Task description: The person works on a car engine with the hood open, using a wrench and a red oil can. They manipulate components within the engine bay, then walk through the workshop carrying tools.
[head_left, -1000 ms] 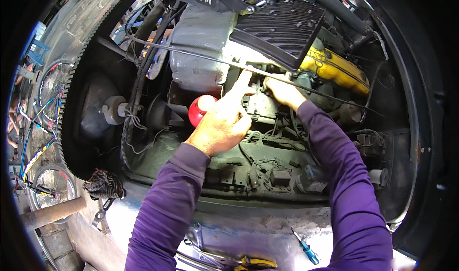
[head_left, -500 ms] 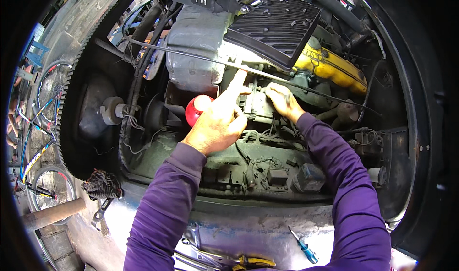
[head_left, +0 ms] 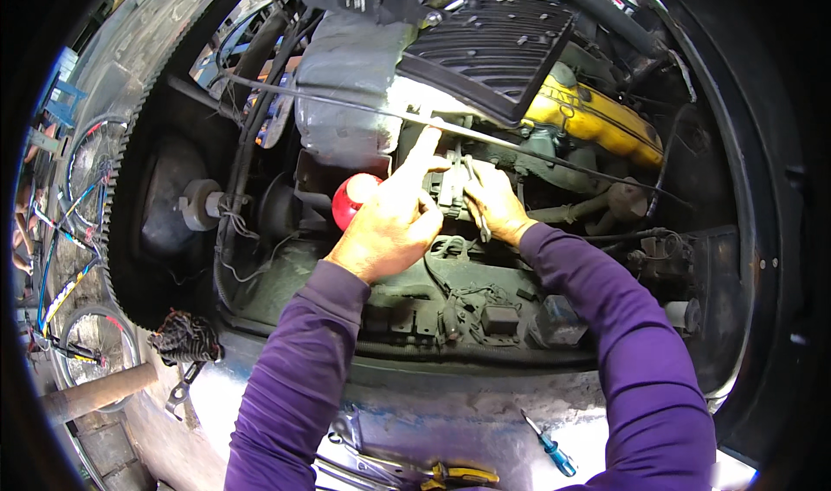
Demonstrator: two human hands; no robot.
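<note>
My right hand (head_left: 500, 203) is closed around a small metal spanner (head_left: 481, 217) at the engine part (head_left: 450, 195) in the middle of the bay. Its fingers press near the top of that part. My left hand (head_left: 389, 218) lies over the same part's left side, index finger stretched toward a thin metal rod (head_left: 511, 145) that crosses the bay. The left thumb is bent and stands apart from the fingers. Behind the left wrist a red round thing (head_left: 346, 201) shows, partly covered by my hand.
A black ribbed panel (head_left: 489, 54) rests at the top beside a yellow engine cover (head_left: 597, 119). On the front edge lie a blue-handled screwdriver (head_left: 554, 455), yellow-handled pliers (head_left: 463, 475) and other tools. A dark cloth (head_left: 186, 337) sits at left; bicycles (head_left: 65, 274) stand beyond.
My right hand has shifted slightly left and down and turned; a spanner now shows in it. The left hand stays nearly in place.
</note>
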